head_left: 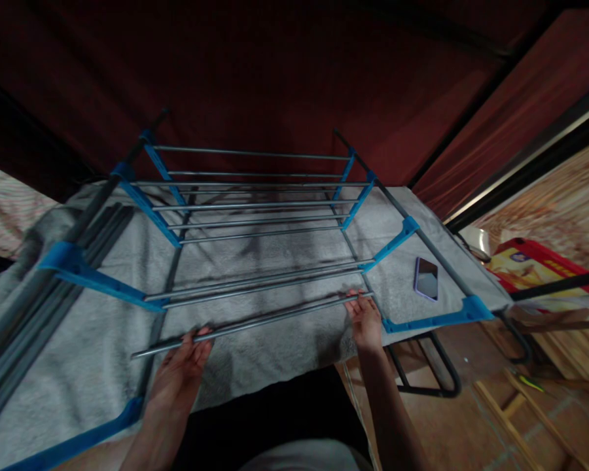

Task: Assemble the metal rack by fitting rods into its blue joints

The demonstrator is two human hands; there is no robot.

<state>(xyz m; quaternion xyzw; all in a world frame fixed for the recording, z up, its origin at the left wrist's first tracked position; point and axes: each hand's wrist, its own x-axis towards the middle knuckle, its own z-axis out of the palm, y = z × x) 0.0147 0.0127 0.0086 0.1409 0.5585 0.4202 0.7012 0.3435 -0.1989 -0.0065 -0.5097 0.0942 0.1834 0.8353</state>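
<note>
A thin grey metal rod (275, 316) lies across the near part of a rack frame, low over the grey blanket. Close to its left end, my left hand (186, 356) has its fingers closed round it. My right hand (363, 320) pinches the same rod near its right end. Beyond it stands the rack (255, 205), made of grey tubes and blue plastic brackets with several rods fitted across. The nearest blue brackets, a left one (78, 445) and a right one (432, 320), have no rods between them.
Several loose grey tubes (44, 314) lie on the left of the blanket (265, 366). A phone (427, 279) rests at the right. Past the bed's edge are a red and yellow box (535, 268) and a wooden frame (513, 409) on the tiled floor. A dark red curtain (255, 78) hangs behind.
</note>
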